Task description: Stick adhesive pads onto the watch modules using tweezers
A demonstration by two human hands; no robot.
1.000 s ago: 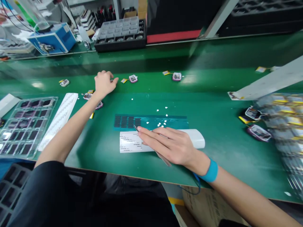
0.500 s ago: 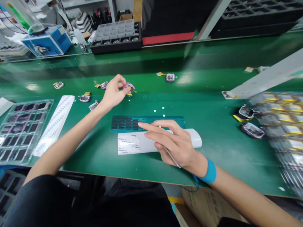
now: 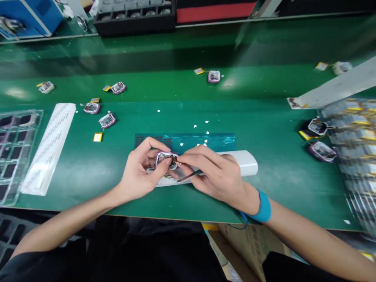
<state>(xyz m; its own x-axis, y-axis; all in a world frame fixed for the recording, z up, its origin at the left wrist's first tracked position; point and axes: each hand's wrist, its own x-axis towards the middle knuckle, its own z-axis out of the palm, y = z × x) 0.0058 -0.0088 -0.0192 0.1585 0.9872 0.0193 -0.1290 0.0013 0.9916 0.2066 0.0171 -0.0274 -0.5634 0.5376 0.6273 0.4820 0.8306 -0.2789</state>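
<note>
My left hand (image 3: 143, 166) is closed around a small purple-rimmed watch case (image 3: 167, 159), its open side with bare electronics facing up. The left thumb presses on the inside of the case. At the case's right edge, the thumb and forefinger of my right hand (image 3: 219, 172) pinch at a small part too tiny to name. Metal tweezers (image 3: 190, 176) lie in the same right hand, pointing left below the case. Under both hands is a white label strip (image 3: 246, 162), partly hidden. Just behind it lies a blue film sheet (image 3: 205, 140) with rows of small black strips.
Several open watch cases (image 3: 107, 120) with yellow batteries (image 3: 98, 137) lie about the green bench (image 3: 258, 129). A clear tray (image 3: 17, 156) and another label strip (image 3: 48, 149) are at left. Stacked trays (image 3: 358, 156) and a slanted white post (image 3: 331, 88) stand at right.
My left hand has brought the watch case from the back of the bench towards me, to my right hand. The right fingers have closed in at its edge, and the tweezers now point left.
</note>
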